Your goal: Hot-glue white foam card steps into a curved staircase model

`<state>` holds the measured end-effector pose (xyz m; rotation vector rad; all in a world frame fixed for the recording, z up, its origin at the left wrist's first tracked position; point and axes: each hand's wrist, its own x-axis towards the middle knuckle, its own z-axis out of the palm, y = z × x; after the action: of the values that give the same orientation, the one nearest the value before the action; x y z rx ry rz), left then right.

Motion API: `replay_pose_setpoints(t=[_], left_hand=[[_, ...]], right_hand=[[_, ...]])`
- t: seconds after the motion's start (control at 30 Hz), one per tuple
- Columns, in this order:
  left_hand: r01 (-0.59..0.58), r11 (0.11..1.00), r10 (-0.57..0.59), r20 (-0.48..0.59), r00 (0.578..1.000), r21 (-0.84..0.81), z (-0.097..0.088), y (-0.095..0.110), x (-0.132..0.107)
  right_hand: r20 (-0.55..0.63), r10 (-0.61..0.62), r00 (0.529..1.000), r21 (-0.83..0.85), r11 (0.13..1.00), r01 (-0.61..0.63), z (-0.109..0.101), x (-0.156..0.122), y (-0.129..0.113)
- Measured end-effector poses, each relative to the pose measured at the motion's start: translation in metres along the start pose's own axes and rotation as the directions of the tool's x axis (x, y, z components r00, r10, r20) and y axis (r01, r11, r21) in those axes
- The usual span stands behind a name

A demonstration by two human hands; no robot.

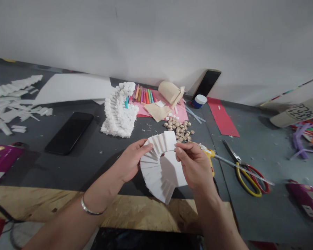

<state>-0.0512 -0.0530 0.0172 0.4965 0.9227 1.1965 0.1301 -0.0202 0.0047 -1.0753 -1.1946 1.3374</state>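
Observation:
A white curved model staircase (151, 169), built of fanned steps, is held up over the table's front edge. My left hand (132, 158) grips its left side, thumb on top of the steps and fingers behind. At the top right end my right hand (194, 161) has thumb and forefinger pinched together on the edge of the last step. Behind my right hand lies a yellow glue gun (210, 152) with a clear glue stick, partly hidden. Just beyond the staircase is a pile of small round tan pieces (181, 129).
A second staircase covered in white lumps (120, 113) stands behind. Around it are a black phone (70, 133), white foam strips (9, 113), coloured sticks (144, 95), a blue jar (199, 101), scissors (246, 175) and a propped phone (207, 82). Purple devices (2, 161) lie at both sides.

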Motion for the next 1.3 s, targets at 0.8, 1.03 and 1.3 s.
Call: replay_pose_setpoints(t=[0.8, 1.03, 1.3], left_hand=[[0.003, 1.0, -0.003, -0.004, 1.0, -0.007, 0.001, 0.001, -0.002], [-0.014, 1.0, 0.014, 0.004, 1.0, -0.009, 0.0, 0.001, -0.001], [-0.009, 1.0, 0.009, -0.004, 1.0, -0.022, 0.001, 0.004, 0.002]], right_hand=[[0.012, 0.025, 1.0, -0.039, 0.999, -0.024, -0.002, 0.0, -0.001], [0.117, 0.006, 0.993, -0.04, 0.999, -0.002, -0.006, 0.001, -0.005], [0.36, 0.209, 0.909, -0.622, 0.78, 0.067, -0.045, -0.016, -0.01]])
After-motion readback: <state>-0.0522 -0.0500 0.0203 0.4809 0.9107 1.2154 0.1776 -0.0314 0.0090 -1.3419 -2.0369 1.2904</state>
